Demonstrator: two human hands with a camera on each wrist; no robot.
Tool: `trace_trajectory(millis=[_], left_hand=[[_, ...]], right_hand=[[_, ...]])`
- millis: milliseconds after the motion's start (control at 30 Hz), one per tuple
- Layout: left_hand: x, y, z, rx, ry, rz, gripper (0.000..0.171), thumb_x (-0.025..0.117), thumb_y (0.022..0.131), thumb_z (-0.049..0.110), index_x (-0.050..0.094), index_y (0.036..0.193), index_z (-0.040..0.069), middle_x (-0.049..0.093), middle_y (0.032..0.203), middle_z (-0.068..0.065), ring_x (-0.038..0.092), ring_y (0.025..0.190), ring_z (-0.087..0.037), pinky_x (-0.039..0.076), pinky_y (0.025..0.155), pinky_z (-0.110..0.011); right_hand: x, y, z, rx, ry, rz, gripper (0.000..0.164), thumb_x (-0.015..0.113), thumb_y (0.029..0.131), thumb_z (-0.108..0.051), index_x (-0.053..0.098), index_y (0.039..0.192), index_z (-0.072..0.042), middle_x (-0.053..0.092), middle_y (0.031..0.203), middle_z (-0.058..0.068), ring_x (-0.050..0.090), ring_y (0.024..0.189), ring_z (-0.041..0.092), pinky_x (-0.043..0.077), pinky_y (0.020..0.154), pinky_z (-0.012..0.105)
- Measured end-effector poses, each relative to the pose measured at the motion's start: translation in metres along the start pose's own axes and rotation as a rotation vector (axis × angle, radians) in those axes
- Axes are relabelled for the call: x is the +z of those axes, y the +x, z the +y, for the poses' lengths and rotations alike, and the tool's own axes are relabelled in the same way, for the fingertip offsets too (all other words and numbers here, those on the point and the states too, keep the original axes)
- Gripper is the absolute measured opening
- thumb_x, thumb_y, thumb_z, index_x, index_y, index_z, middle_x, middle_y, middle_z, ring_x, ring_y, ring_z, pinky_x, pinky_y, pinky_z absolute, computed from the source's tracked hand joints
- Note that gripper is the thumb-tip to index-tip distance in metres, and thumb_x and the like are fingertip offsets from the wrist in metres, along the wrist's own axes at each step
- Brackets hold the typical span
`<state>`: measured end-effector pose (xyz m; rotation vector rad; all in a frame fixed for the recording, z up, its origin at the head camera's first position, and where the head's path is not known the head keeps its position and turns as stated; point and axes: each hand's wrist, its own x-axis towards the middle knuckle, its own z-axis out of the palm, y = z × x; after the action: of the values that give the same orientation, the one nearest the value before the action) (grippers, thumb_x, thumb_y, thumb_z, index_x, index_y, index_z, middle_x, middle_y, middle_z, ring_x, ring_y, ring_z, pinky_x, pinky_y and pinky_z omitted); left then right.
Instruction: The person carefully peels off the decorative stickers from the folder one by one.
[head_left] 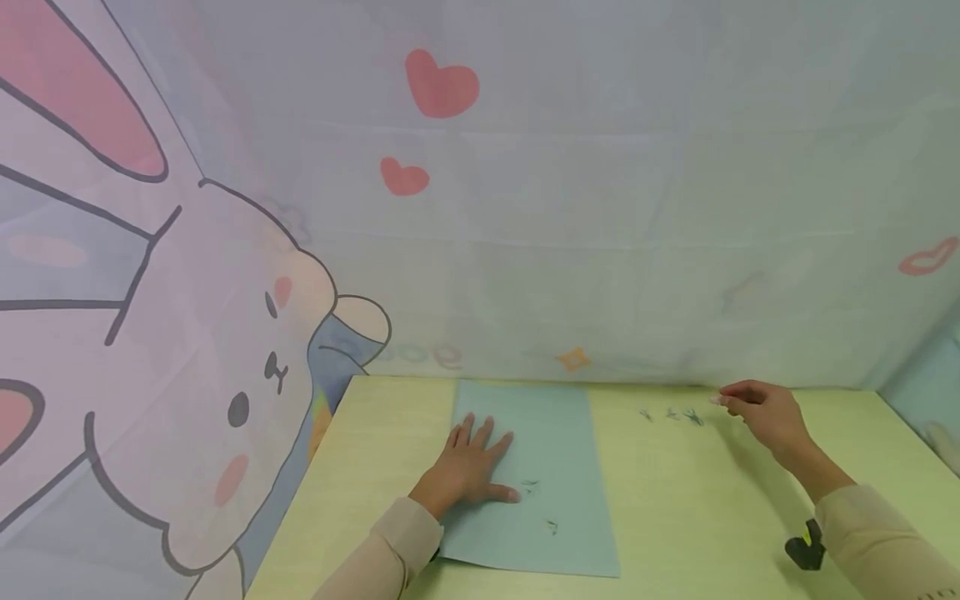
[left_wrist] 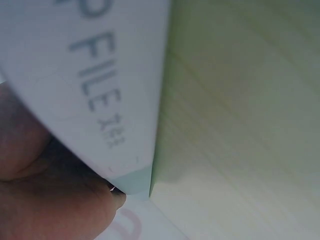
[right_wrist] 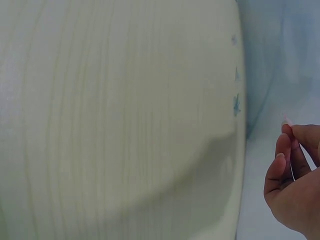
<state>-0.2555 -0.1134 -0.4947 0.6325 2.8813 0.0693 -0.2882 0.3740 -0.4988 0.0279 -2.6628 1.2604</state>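
Observation:
My left hand (head_left: 472, 468) lies with fingers spread on a light blue file folder (head_left: 536, 433). Up close in the left wrist view, the folder (left_wrist: 127, 95) shows the printed word FILE, and the edge of the hand (left_wrist: 55, 200) is beside it. Two small dark wispy bits, one of them (head_left: 552, 527) lower down, lie on the folder near the thumb. Over the back right of the table, my right hand (head_left: 765, 417) pinches a tiny pale piece (right_wrist: 286, 120) between thumb and fingertip; its kind cannot be made out.
Several small bluish clusters (head_left: 693, 417) lie in a row along the table's back edge, left of the right hand. The table (head_left: 675, 500) is pale yellow wood grain. Behind it hangs a cloth (head_left: 600, 208) printed with a rabbit and hearts. A black piece (head_left: 806, 547) shows beside the right sleeve.

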Motion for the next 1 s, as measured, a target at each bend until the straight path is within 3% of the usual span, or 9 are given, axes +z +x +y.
trace_trajectory(millis=[133, 400, 633, 1000], left_hand=[[-0.003, -0.002, 0.000, 0.002, 0.014, 0.006, 0.097, 0.069, 0.091, 0.071, 0.035, 0.168, 0.024, 0.021, 0.175, -0.013, 0.009, 0.161, -0.044, 0.016, 0.128, -0.058], [-0.005, -0.005, 0.002, -0.003, 0.021, 0.013, 0.097, 0.070, 0.090, 0.070, 0.036, 0.168, 0.024, 0.022, 0.175, -0.014, 0.010, 0.161, -0.044, 0.017, 0.128, -0.058], [-0.005, -0.004, 0.003, -0.002, -0.002, 0.015, 0.096, 0.072, 0.090, 0.069, 0.037, 0.167, 0.023, 0.023, 0.175, -0.014, 0.010, 0.161, -0.045, 0.016, 0.128, -0.058], [-0.003, -0.004, 0.002, -0.001, 0.009, 0.018, 0.096, 0.070, 0.090, 0.070, 0.036, 0.168, 0.024, 0.022, 0.175, -0.013, 0.010, 0.162, -0.044, 0.016, 0.128, -0.057]], right_hand=[[0.003, 0.001, 0.008, 0.001, -0.021, 0.002, 0.039, 0.064, 0.108, -0.028, 0.070, 0.130, 0.004, 0.073, 0.115, 0.024, 0.067, 0.096, 0.034, 0.056, 0.068, 0.035], [0.009, 0.001, 0.024, -0.006, -0.108, 0.001, 0.024, 0.065, 0.104, -0.013, 0.075, 0.117, 0.005, 0.076, 0.108, 0.021, 0.069, 0.087, 0.021, 0.055, 0.064, 0.031], [0.013, 0.001, 0.032, -0.025, -0.172, 0.005, 0.023, 0.071, 0.103, -0.020, 0.076, 0.110, 0.002, 0.075, 0.103, 0.019, 0.069, 0.093, 0.037, 0.055, 0.073, 0.045], [0.018, 0.005, 0.032, -0.093, -0.240, 0.048, 0.018, 0.071, 0.102, -0.015, 0.076, 0.107, 0.001, 0.076, 0.098, 0.020, 0.069, 0.088, 0.037, 0.049, 0.068, 0.040]])
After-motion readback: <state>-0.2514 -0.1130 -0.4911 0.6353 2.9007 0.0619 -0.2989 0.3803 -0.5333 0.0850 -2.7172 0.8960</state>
